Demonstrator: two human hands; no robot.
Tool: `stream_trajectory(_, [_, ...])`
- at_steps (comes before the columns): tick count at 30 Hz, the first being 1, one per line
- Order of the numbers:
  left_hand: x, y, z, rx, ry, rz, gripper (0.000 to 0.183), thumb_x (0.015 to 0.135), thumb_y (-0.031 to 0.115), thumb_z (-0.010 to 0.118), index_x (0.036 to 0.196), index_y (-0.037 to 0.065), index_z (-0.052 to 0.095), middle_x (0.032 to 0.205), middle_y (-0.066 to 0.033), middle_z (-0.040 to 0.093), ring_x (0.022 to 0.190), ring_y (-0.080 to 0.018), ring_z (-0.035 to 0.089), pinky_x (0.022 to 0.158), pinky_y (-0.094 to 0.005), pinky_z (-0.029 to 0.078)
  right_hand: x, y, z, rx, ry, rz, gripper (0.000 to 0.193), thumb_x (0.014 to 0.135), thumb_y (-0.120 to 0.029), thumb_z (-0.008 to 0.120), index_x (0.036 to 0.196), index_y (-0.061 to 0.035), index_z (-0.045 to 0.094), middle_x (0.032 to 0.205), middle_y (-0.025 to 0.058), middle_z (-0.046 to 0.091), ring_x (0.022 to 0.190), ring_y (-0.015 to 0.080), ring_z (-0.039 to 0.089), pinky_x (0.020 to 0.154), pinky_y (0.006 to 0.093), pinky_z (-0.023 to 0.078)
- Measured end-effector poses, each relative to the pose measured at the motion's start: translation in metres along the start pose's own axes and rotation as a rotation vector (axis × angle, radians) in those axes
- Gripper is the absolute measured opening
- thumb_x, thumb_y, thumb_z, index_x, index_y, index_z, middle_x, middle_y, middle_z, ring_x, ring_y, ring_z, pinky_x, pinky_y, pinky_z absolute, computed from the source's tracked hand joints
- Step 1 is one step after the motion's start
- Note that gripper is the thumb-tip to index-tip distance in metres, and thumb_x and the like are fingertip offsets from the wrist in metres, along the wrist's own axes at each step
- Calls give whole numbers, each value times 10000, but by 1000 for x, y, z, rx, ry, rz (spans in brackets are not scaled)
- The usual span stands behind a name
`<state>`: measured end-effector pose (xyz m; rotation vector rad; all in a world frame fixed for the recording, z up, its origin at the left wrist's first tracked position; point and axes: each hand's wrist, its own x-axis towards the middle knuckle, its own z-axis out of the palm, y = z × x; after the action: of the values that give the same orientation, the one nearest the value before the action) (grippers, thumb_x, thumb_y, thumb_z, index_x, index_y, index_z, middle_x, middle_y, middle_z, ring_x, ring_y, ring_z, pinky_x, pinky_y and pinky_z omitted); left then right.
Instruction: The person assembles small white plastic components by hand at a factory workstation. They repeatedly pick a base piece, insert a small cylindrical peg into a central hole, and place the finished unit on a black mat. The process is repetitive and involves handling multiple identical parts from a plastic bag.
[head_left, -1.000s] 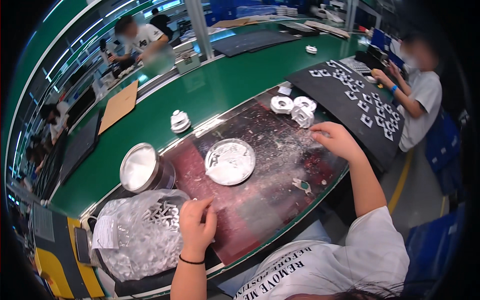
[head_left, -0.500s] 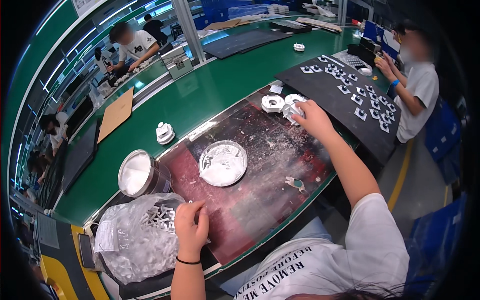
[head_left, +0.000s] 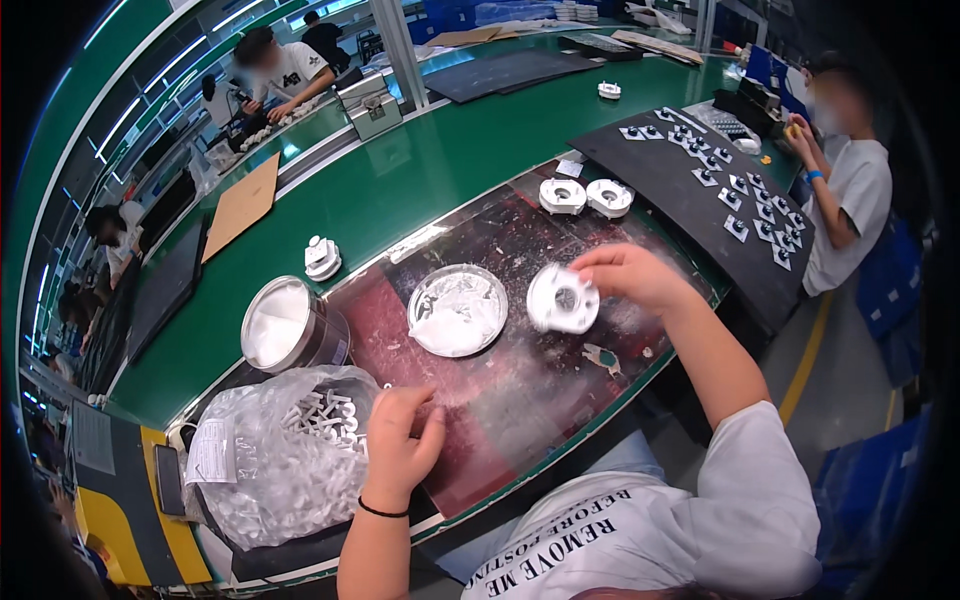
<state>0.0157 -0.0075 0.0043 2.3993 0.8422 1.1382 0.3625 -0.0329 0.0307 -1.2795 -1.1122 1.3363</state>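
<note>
My right hand [head_left: 637, 277] grips the edge of a round white plastic housing [head_left: 546, 303] with a hole in its middle, held over the worn dark red board and slightly blurred. Two similar white housings [head_left: 562, 197] sit side by side at the board's far edge. Between my hands lies a shallow round dish [head_left: 482, 283] with white grease-like paste in it. My left hand [head_left: 404, 445] is closed beside the clear plastic bag [head_left: 275, 500] of small white plastic parts. A tiny white bit shows by its fingers; what they hold is mostly hidden.
An open tub [head_left: 335, 335] of white paste stands behind the bag. Another white piece [head_left: 322, 258] rests on the green bench [head_left: 400, 190]. At right, a black sheet [head_left: 640, 165] carries several small square parts. A co-worker [head_left: 850, 190] works beyond it; others sit across at left.
My right hand has lifted the white housing from beside the other two and brought it nearer, toward the dish. My left hand has shifted slightly right and up. The view has tilted a little.
</note>
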Motion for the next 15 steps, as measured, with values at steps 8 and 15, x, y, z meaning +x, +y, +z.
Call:
stream_trajectory(8, [1,9,11,-89,-355,230,673,630,296,786,1189,38,513,1163,-174,509,1044,-364,495,898,-440,408,39,20,85,-574,-926,-137,238,872,-204,616,990,-5,671,883,82,685,831,137,616,778,289,476])
stream_trajectory(15, [-2,19,27,14,-526,307,780,645,326,791,1284,61,429,1322,-217,416,1207,-421,405,996,-486,347,-6,1,42,-717,-368,-528,251,862,-231,600,1020,-46,662,994,116,652,930,241,618,817,330,473])
